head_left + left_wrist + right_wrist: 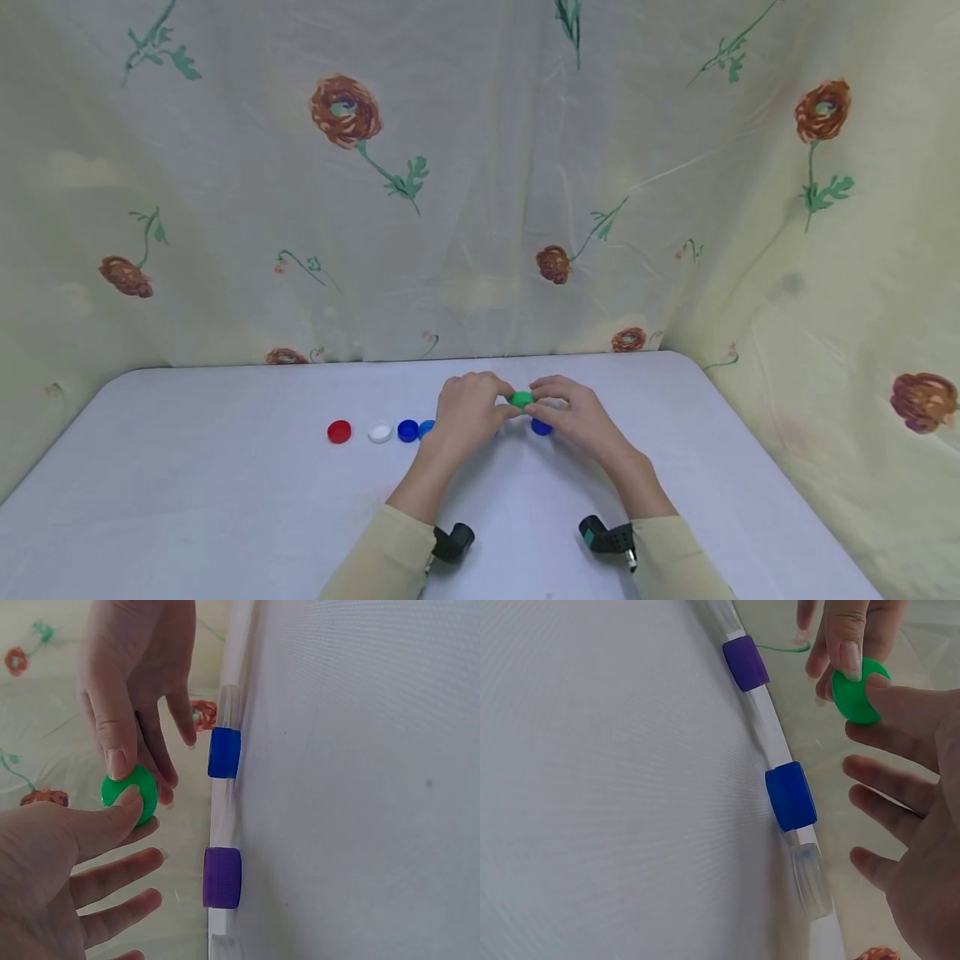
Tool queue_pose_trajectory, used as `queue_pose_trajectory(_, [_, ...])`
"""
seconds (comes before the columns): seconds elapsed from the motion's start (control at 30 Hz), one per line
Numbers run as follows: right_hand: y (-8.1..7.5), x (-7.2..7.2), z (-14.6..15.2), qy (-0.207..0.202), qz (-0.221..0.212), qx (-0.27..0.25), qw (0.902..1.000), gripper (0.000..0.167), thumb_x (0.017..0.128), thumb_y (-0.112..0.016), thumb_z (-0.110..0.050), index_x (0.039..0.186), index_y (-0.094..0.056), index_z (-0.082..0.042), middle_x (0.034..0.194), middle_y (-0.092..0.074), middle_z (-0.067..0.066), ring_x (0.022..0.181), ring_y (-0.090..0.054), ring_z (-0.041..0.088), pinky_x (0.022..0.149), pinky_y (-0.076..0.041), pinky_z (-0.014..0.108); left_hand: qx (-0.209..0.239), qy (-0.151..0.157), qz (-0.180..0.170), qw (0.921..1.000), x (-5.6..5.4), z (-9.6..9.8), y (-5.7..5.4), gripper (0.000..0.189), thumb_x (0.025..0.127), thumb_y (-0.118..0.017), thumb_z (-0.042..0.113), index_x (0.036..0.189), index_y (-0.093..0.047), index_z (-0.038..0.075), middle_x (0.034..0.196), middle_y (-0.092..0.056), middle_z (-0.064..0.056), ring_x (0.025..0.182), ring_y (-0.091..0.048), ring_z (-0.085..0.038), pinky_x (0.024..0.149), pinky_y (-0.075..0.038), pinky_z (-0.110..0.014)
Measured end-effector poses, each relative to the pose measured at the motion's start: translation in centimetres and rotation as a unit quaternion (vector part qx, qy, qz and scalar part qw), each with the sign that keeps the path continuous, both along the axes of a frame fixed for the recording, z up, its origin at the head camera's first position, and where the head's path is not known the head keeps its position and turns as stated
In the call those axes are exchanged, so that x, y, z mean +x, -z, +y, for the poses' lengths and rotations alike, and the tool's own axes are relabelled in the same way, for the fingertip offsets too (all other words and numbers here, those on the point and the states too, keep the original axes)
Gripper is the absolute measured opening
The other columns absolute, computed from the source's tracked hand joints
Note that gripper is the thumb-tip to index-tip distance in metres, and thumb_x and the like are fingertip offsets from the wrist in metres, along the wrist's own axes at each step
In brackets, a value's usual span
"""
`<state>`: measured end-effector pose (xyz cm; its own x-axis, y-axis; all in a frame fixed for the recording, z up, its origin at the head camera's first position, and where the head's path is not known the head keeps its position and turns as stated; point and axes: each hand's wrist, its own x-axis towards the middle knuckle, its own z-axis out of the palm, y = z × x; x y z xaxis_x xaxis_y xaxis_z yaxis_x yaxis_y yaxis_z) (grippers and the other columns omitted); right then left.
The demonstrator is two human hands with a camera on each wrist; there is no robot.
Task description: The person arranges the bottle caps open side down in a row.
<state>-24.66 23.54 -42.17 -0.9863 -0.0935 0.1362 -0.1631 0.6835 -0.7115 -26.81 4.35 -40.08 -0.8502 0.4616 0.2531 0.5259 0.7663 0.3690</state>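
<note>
- The left hand (468, 414) pinches a round green cap (521, 400) between thumb and index finger, the thumb lying on the cap's flat face.
- The right hand (576, 419) pinches the same cap from the opposite side, its thumb also on the face and its index finger at the edge.
- Both grips are narrow, just the cap's width; the remaining fingers of each hand are spread and clear of it, as the wrist views show.
- The green cap is held up off the white table (225, 500), between the two hands, with its face turned toward the person.
- Below the hands stand a purple cap (223, 877) and a blue cap (542, 427), apart from each other; neither is touched.
- A clear cap (810, 881) stands just beside the blue one, on its right.
- Left of the left hand lie a red cap (339, 431), a white cap (380, 432), a dark blue cap (408, 430) and a lighter blue cap (426, 428), the last partly hidden by that hand.
</note>
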Motion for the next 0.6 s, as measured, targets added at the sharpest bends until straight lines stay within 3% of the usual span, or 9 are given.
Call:
queue_pose_trajectory(0.3, [-0.19, -0.01, -0.07, -0.004, 0.049, 0.012, 0.9987, 0.021, 0.088, -0.071, -0.022, 0.105, -0.077, -0.012, 0.131, -0.065, 0.008, 0.133, -0.052, 0.035, 0.107, -0.040, 0.062, -0.004, -0.007, -0.022, 0.9997, 0.07, 0.04, -0.21, 0.027, 0.090, -0.072, 0.039, 0.109, -0.078, 0.022, 0.114, -0.075, 0.003, 0.107, -0.068, -0.022, 0.095, -0.050, -0.046])
queue_pose_trajectory(0.6, [-0.19, 0.01, -0.20, -0.003, 0.039, 0.001, 0.9993, 0.013, 0.088, -0.072, -0.021, 0.096, -0.078, -0.012, 0.132, -0.065, 0.007, 0.134, -0.052, 0.036, 0.107, -0.039, 0.063, -0.019, 0.000, -0.016, 0.9997, 0.05, 0.06, -0.13, 0.029, 0.085, -0.078, 0.038, 0.108, -0.078, 0.022, 0.113, -0.075, 0.003, 0.108, -0.068, -0.022, 0.096, -0.050, -0.046])
